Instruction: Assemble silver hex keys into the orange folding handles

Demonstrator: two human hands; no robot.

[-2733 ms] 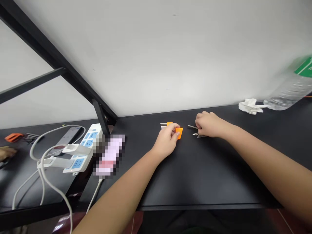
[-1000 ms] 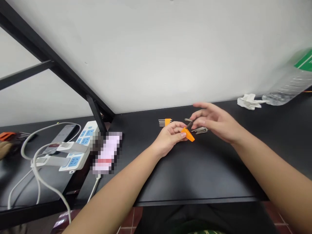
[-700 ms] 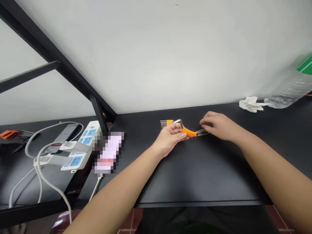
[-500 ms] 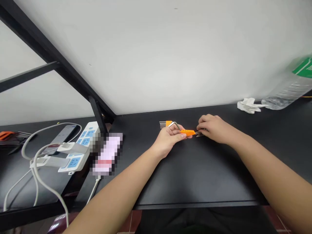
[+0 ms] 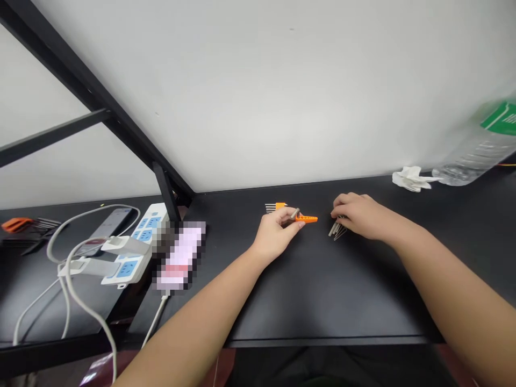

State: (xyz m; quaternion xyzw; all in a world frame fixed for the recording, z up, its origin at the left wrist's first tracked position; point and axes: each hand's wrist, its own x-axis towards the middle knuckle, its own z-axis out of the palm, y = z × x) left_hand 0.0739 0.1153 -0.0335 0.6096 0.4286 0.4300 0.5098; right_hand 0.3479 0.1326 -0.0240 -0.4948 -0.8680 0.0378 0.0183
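Observation:
My left hand is closed on an orange hex key holder with a row of holes along it. One bent hex key stands in the holder near my fingertips. To the right, my right hand rests low over the desk, its fingers curled onto a small bunch of loose hex keys. Their ends stick out below the fingers; the rest is hidden. Just behind my left hand lies a second orange holder with several keys in it, partly covered.
On the left are a charging phone, a white power strip with plugs and cables, another phone and an orange-handled tool set. A black metal frame rises there. Crumpled tissue and a plastic bottle are at back right.
My right hand has moved slightly right, away from the holder, and more loose key ends show beneath it. The holder in my left hand has turned, so its holes now face me.

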